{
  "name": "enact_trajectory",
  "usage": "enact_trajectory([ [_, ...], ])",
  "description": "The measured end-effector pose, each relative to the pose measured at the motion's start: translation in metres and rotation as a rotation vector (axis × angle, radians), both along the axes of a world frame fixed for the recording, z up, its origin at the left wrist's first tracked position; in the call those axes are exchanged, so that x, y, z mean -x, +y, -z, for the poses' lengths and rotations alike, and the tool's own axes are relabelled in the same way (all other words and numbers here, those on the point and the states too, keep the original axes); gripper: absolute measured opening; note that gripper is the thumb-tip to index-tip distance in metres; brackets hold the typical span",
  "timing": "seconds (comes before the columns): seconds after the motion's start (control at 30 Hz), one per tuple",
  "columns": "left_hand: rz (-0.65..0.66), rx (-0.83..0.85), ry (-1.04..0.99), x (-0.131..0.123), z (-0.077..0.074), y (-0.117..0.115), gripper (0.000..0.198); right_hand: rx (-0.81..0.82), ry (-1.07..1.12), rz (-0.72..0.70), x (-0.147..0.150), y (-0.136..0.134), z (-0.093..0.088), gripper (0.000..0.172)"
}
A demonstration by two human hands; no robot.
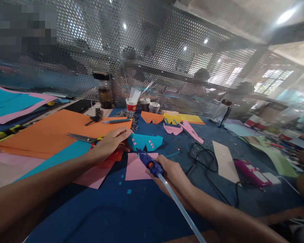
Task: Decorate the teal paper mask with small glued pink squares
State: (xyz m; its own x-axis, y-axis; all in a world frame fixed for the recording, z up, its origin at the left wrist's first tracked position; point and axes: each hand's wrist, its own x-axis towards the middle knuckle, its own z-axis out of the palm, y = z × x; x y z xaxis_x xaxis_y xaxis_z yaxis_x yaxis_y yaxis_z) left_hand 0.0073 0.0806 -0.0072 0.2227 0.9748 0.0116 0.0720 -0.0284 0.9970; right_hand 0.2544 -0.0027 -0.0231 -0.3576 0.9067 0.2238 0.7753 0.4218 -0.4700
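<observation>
My right hand (pixel 171 170) is wrapped round a blue hot glue gun (pixel 149 161), a long clear glue stick (pixel 179 206) trailing from its back. The gun's nozzle points at the lower edge of a blue paper mask (pixel 144 141) dotted with small pink squares; whether it touches cannot be made out. My left hand (pixel 116 136) pinches the left end of that mask and holds it up. Under the gun lies a pink paper sheet (pixel 135 168). Scissors (pixel 84 137) rest beside my left hand, their handles partly hidden by it.
Behind stand an orange paper mask (pixel 152 117), a yellow paper mask (pixel 172 118) and pink paper cutouts (pixel 173 129). Orange sheets (pixel 55 131) cover the left. At right are a black cable (pixel 205 165), a magenta device (pixel 253 172) and another person's arm (pixel 288 214). Cups (pixel 131 105) line the mesh partition.
</observation>
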Motion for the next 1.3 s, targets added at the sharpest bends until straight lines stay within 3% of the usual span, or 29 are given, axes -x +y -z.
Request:
enact_trajectory([
  [1.3,0.014,0.008,0.002,-0.0015,-0.0057,-0.0051,0.029,0.007,0.007,0.029,0.0038,0.0027,0.0002,0.014],
])
